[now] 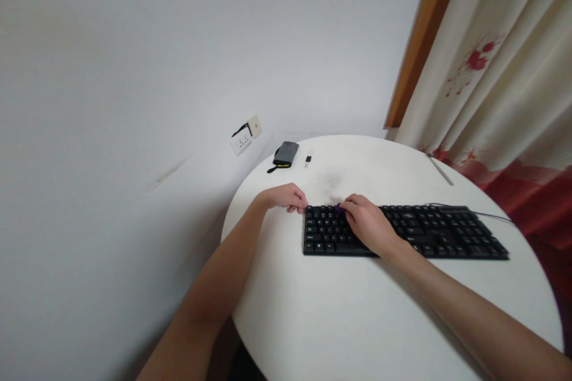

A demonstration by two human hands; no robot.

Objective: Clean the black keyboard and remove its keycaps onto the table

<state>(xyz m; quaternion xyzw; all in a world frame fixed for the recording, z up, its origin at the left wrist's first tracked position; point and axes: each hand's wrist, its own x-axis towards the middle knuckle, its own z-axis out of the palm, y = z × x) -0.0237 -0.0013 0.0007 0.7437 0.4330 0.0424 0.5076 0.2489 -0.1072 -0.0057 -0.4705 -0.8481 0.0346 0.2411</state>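
Observation:
A black keyboard (417, 232) lies flat on the round white table (304, 315). At its far left corner is my left hand (288, 196), with fingers curled and pinched on the edge. My right hand (366, 220) reaches over the keyboard's left half. Between its thumb and fingers is a small purple thing (339, 208), held against the top row of keys. Most of that purple thing is hidden by the fingers, so its kind does not show. A dark smudge of dust (330, 181) marks the tabletop just behind the keyboard.
Toward the back left lie a folded grey cloth (286, 153) with a black loop and a small clear-and-black tool (308, 159). A thin stick-like tool (440, 169) rests near the right edge. The keyboard cable (491, 215) trails right. Wall and curtain (487, 89) border the table.

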